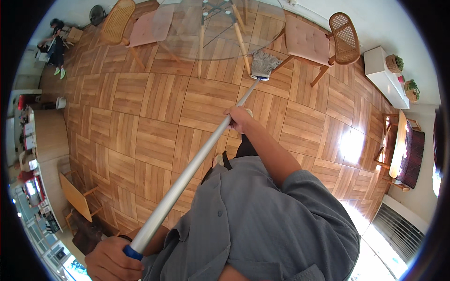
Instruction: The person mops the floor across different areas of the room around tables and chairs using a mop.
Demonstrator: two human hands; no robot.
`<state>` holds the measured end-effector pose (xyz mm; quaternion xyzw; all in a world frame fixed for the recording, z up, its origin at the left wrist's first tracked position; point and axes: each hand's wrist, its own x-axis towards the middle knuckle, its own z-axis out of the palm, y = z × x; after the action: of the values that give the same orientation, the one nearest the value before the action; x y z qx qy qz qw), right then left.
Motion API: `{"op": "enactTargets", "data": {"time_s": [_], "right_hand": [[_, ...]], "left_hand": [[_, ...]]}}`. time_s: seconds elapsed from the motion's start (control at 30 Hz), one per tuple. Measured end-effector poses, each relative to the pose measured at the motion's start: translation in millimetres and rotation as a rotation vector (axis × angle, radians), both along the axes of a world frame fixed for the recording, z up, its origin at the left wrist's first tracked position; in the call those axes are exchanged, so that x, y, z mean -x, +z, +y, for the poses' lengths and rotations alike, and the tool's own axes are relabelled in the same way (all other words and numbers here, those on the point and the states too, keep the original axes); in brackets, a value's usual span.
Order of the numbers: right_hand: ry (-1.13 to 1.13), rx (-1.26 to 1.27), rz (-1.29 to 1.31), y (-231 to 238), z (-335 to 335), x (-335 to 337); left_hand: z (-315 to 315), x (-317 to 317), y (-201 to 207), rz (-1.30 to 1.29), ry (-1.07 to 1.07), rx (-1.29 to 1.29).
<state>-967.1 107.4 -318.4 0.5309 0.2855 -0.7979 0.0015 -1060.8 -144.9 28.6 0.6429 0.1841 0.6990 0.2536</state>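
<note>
A mop [187, 164] with a long silver pole runs from the lower left of the view up to the far middle. My left hand [114, 259] is wrapped round the blue-capped top end of the pole. Farther along, my right hand [238, 119] grips the pole with its fingers closed about it. The grey string mop head [265, 63] lies on the wood-patterned tile floor [206, 100], beside a leg of the round glass table and close to a chair leg.
The round glass table [187, 47] stands ahead on wooden legs. A pink-cushioned chair [307, 42] is at its right, another pink-seated chair [149, 25] at its left. A white cabinet [382, 77] with potted plants lines the right wall. A counter [49, 136] stands left; a person [57, 49] is far left.
</note>
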Motion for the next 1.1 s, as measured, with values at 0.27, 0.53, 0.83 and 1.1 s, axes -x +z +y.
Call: {"op": "enactTargets", "data": {"time_s": [0.27, 0.53, 0.83, 1.1], "right_hand": [[0.093, 0.021, 0.027, 27.9, -115.6, -11.6], [0.126, 0.107, 0.07, 30.5, -191.6, 3.3], [0.094, 0.079, 0.045, 35.7, -196.8, 44.5], [0.144, -0.144, 0.109, 83.2, -180.7, 46.6]], "left_hand": [[-112.8, -20.3, 28.9, 0.185, -0.072, -0.072], [-171.5, -46.4, 49.9, 0.222, 0.034, -0.181], [-188.2, -74.0, 47.2, 0.262, 0.253, -0.179], [-214.9, -91.4, 48.8, 0.264, 0.33, -0.223]]}}
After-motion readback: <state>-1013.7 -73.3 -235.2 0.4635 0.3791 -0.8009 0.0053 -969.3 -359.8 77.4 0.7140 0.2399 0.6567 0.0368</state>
